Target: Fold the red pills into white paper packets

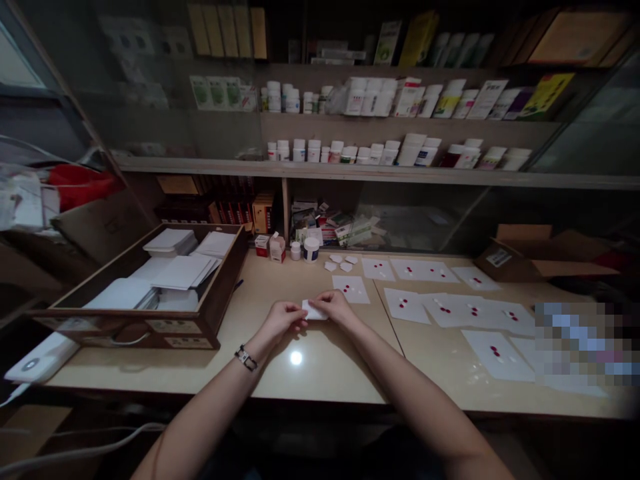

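Observation:
A small white folded paper is pinched between both hands over the middle of the table. My left hand grips its left edge, fingers closed, and a bracelet circles that wrist. On the paper's right side, my right hand has thumb and fingers pressed on it. Just beyond the hands lie several small folded paper packets. The nearest flat sheet, to the right, bears red and white pills. More white sheets with red and white pills spread across the table's right half.
At left stands a wooden drawer holding stacks of white paper. Small boxes and a white jar line the table's back. An open cardboard box sits back right. Shelves of medicine bottles rise behind the table.

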`<state>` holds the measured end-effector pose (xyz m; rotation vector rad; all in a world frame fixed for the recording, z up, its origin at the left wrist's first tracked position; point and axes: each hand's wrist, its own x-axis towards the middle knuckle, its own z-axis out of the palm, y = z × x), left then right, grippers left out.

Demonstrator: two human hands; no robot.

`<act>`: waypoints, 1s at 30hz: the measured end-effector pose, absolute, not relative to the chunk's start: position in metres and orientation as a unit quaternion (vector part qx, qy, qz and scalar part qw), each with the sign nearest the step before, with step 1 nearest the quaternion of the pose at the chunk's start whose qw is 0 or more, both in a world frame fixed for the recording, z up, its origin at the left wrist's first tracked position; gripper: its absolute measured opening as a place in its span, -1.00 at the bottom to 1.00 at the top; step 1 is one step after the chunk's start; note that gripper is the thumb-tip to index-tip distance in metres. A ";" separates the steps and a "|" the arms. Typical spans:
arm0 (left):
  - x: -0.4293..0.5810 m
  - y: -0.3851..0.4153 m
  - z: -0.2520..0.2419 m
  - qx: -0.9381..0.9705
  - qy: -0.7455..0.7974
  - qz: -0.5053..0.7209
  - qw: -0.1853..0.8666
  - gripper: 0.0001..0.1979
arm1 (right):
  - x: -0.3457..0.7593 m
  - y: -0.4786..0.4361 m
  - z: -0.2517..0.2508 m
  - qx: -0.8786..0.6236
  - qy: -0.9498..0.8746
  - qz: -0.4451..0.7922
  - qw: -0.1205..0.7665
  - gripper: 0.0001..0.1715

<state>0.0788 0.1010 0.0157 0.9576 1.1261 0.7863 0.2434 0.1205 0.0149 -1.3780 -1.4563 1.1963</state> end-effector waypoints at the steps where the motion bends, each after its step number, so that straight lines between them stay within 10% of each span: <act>1: 0.079 0.101 0.016 0.425 0.500 0.350 0.668 -0.69 | 0.244 0.121 0.015 -0.544 -0.570 0.475 0.392 -0.65; 30: 0.079 0.104 0.019 0.434 0.491 0.474 0.589 -0.68 | 0.244 0.122 0.015 -0.482 -0.540 0.543 0.425 -0.67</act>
